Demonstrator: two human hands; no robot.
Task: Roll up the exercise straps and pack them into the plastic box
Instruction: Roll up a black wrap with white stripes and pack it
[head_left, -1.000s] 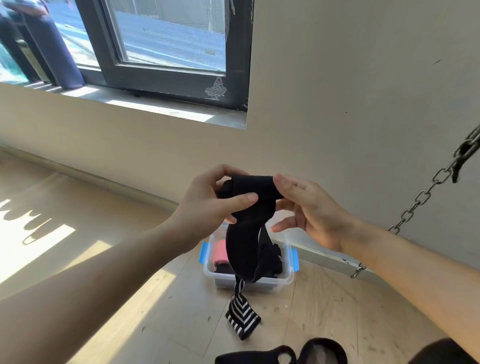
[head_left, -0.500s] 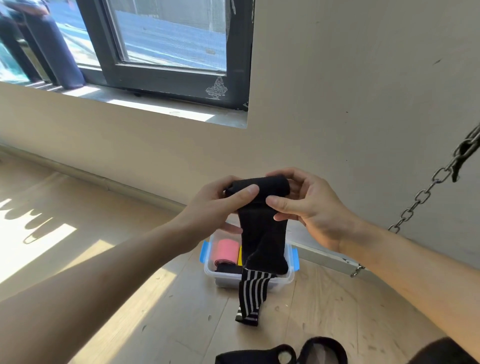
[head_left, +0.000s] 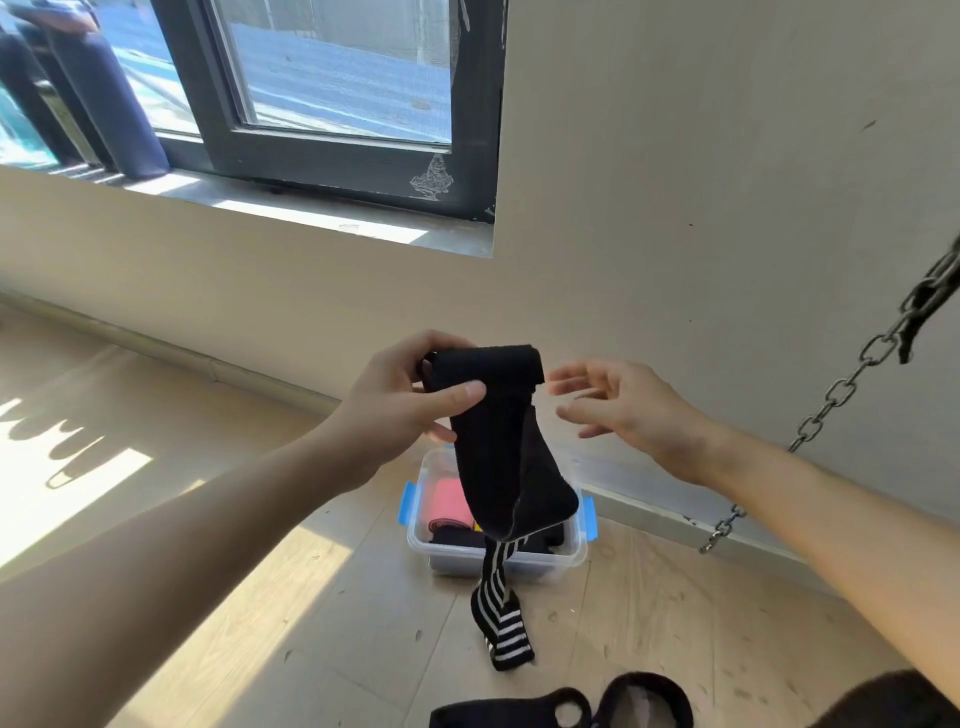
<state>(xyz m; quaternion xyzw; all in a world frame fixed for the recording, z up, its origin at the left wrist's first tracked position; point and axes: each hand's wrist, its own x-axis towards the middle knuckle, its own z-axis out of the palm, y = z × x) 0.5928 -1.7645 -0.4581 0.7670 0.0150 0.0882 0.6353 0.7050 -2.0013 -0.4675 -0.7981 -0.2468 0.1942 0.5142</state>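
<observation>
A black exercise strap (head_left: 498, 441) hangs in the air with its top end rolled. My left hand (head_left: 400, 400) grips that roll, thumb across the front. The strap's black-and-white striped tail (head_left: 503, 618) dangles in front of the plastic box. My right hand (head_left: 623, 410) hovers just right of the roll, fingers spread and loose, not touching it. The clear plastic box (head_left: 576, 551) with blue clips stands on the floor by the wall; a pink rolled strap (head_left: 449, 501) and dark straps lie inside.
A metal chain (head_left: 831, 400) runs diagonally from the upper right down to the skirting. Another black strap (head_left: 566, 706) lies on the wooden floor at the bottom edge. The wall and a window sill (head_left: 311, 218) are ahead.
My right hand has let go of the rolled end and moved off to the right with fingers spread. The striped tail now hangs lower and twisted.
</observation>
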